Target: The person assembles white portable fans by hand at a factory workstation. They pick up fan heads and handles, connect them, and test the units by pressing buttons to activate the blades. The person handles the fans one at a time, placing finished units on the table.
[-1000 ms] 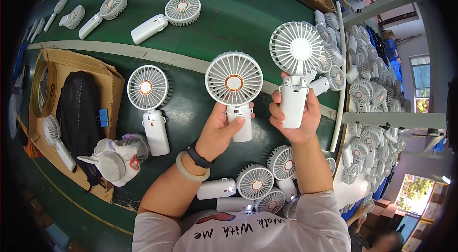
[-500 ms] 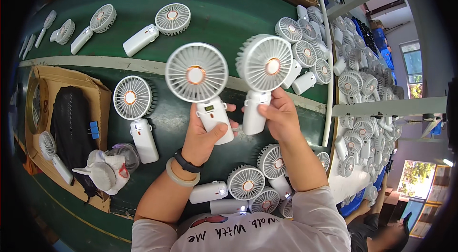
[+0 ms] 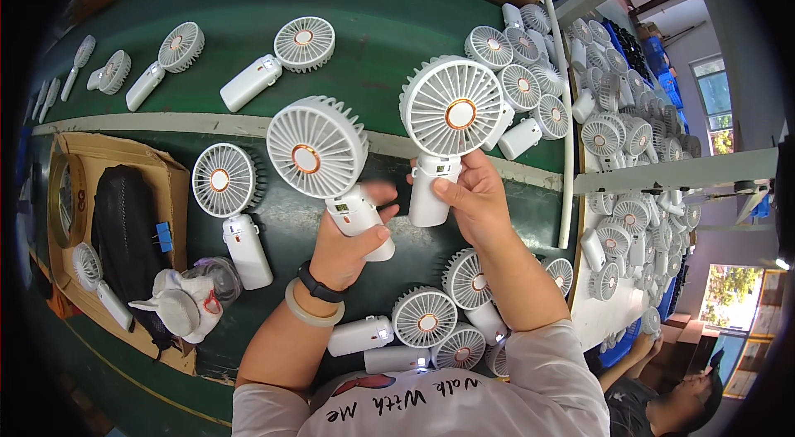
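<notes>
My left hand [image 3: 351, 245] is wrapped round the white handle of a handheld fan [image 3: 308, 157], whose round grille leans to the left. A small display shows on the top of its handle. My right hand [image 3: 479, 199] grips a second white handheld fan [image 3: 434, 204] by the handle, thumb on its front, grille facing up at me. The two fans are held side by side above the dark green bench, apart from each other. Left of my left hand lies another fan [image 3: 247, 253]. Close to my forearms lie several more fans [image 3: 425, 319], some with lit ends.
A green belt [image 3: 373, 7] with spaced-out fans runs across the far side. Fans are heaped at its right end [image 3: 520, 88] beside a white pipe [image 3: 566, 189]. An open carton [image 3: 178, 180] holds a black pouch, and a plush-covered cup [image 3: 189, 304] stands nearby. A co-worker [image 3: 650, 404] sits at right.
The left fan has moved left and down, and its grille has tilted left. The right fan has turned to face me more squarely. At right, the co-worker's hands have risen.
</notes>
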`<state>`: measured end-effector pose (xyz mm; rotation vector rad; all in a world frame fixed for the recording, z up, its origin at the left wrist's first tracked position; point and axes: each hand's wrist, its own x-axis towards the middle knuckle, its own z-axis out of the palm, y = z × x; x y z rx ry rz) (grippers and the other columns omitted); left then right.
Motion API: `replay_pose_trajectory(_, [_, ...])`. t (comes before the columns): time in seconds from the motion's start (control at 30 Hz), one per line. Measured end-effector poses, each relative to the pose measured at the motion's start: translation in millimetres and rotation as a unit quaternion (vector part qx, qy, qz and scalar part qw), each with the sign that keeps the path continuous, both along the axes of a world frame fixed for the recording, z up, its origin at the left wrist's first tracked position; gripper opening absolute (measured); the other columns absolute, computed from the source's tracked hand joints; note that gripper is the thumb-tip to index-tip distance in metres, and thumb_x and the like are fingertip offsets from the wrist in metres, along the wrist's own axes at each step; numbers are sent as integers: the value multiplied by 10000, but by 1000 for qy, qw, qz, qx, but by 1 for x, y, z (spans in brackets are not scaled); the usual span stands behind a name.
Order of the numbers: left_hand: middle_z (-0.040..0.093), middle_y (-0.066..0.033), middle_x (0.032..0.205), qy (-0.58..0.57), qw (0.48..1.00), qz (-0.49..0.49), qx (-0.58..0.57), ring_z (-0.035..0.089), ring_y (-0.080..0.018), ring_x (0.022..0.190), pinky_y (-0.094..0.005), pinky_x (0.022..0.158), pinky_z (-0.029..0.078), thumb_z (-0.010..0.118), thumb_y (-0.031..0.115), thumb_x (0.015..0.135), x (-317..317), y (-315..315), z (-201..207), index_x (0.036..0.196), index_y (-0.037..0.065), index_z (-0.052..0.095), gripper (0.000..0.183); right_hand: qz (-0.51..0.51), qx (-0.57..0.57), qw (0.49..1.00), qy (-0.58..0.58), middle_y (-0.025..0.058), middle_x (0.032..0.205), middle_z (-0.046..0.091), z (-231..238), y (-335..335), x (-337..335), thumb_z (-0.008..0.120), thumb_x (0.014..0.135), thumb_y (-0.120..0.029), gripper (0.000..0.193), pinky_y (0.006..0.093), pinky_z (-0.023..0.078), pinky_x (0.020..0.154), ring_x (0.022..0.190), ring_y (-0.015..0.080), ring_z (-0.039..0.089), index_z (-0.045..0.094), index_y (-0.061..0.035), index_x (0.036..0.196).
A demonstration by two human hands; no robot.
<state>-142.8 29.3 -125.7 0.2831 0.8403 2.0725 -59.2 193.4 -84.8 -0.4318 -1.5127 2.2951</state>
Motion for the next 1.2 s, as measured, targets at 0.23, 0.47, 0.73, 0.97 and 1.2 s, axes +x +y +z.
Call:
replay_pose_trajectory(0.23, [329, -146, 1377, 29, 998, -45, 26, 289, -278, 1303, -455, 1044, 288, 726, 95, 666, -2, -1, -1, 1321, 56, 344, 759, -28, 10, 999, -10, 140, 1076, 602, -4, 3, -2, 665, 740, -19, 487, 366, 450, 883, 988, 224, 592, 463, -12, 1184])
replay_pose_trajectory(0.47, [245, -162, 1431, 30, 997, -55, 38, 230, -287, 1336, -456, 1059, 246, 738, 140, 645, -4, 0, 2, 1391, 65, 242, 899, -16, -16, 1000, -15, 128, 1072, 605, -10, 9, -3, 664, 761, -32, 475, 356, 463, 872, 979, 217, 594, 456, -16, 1188])
replay_pose_trajectory(0.73, [481, -105, 1200, -14, 996, -82, 23, 570, -229, 1007, -346, 748, 533, 720, 92, 648, -3, -5, 13, 1277, 32, 363, 725, 66, 352, 932, -59, 98, 1066, 456, 13, -13, -4, 586, 861, -181, 376, 265, 449, 737, 883, 170, 508, 511, -34, 1198])
replay_pose_trajectory(0.97, [486, -105, 1189, 103, 993, -60, -16, 562, -225, 1020, -348, 817, 489, 721, 98, 636, -3, -4, 3, 1290, 26, 360, 750, -180, 695, 562, -411, 243, 978, 523, -13, 116, -83, 579, 835, -333, 408, 405, 511, 659, 809, 361, 600, 524, 39, 994])
replay_pose_trajectory(1.2, [513, -134, 1103, 38, 997, -64, -6, 562, -242, 992, -386, 807, 503, 756, 240, 648, -3, -5, 5, 1258, 67, 349, 753, -194, 622, 714, -255, 258, 1193, 443, -38, 114, -72, 675, 697, -66, 680, 371, 488, 822, 980, 338, 561, 328, 58, 1268])
